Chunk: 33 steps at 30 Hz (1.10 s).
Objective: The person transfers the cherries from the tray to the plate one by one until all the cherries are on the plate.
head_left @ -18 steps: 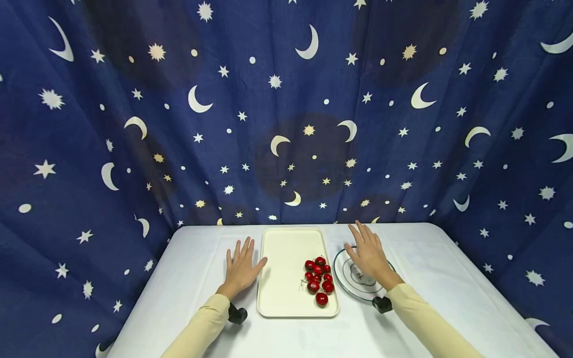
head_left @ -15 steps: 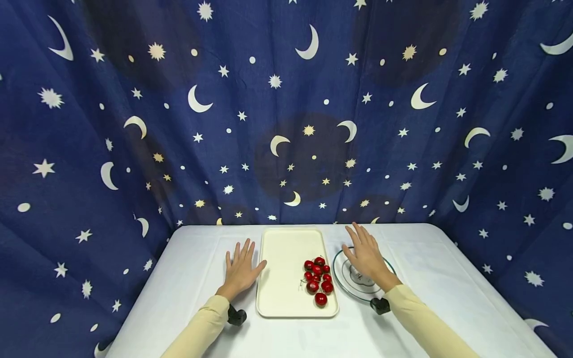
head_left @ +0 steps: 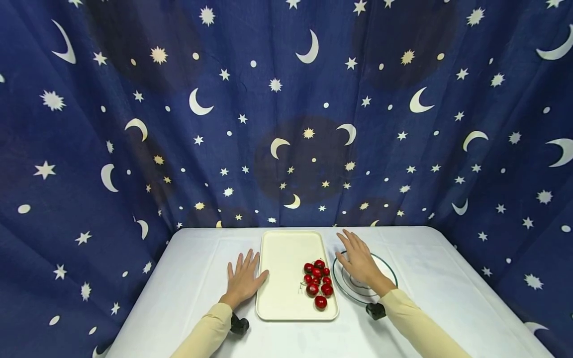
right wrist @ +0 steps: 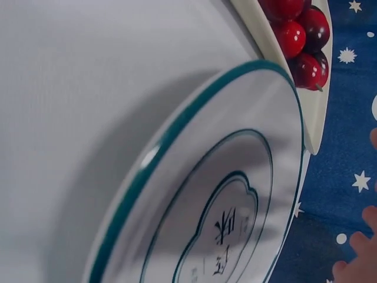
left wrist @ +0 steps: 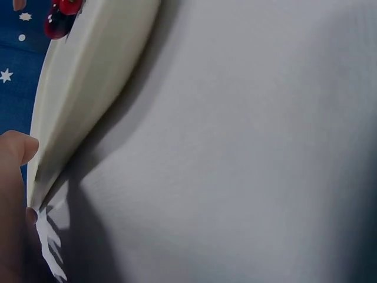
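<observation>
A cream rectangular tray lies on the white table with several red cherries grouped on its right side. My left hand is spread beside the tray's left edge, its thumb pointing to the rim. In the left wrist view that thumb overlaps the tray's edge. Over the left part of a round white plate with a green rim hovers my right hand, fingers extended and holding nothing. The right wrist view shows the plate's dark lettering, with the fingertips at the right border.
A white cloth covers the table, whose far corners are rounded. Behind and at both sides hangs a dark blue curtain with moons and stars. Each wrist carries a small black camera.
My right hand has shifted left and slightly nearer, toward the tray side of the plate. The left hand has drawn back a little toward me. Tray, cherries and plate stay in place.
</observation>
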{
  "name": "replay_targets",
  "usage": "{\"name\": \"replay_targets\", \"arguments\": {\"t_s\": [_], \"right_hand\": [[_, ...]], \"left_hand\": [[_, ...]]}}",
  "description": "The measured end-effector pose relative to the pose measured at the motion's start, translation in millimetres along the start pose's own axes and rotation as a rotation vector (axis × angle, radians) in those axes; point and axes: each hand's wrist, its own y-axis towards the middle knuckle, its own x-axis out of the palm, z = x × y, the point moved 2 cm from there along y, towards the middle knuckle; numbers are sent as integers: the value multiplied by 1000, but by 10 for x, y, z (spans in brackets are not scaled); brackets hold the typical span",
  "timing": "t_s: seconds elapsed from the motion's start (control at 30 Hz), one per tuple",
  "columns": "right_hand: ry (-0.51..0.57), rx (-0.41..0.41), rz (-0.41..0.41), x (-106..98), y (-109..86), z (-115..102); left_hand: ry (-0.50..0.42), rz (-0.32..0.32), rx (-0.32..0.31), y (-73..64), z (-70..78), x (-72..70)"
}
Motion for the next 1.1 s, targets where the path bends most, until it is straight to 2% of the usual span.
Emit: {"name": "replay_targets", "arguments": {"t_s": [0.23,0.6,0.83,1.1], "right_hand": [[31,-41,-1,62,8,-71],[58,-118,23,112,44,-147],[102,-121,-34,155,43,-281],[113,-210,-74,192,54,-387]], "left_hand": [[27,-2,9,4,-19,39],[172,-124,6,103,-134,125],[165,-150,-3,65,-114,102],[165,-178,-15,44,-66,74]]}}
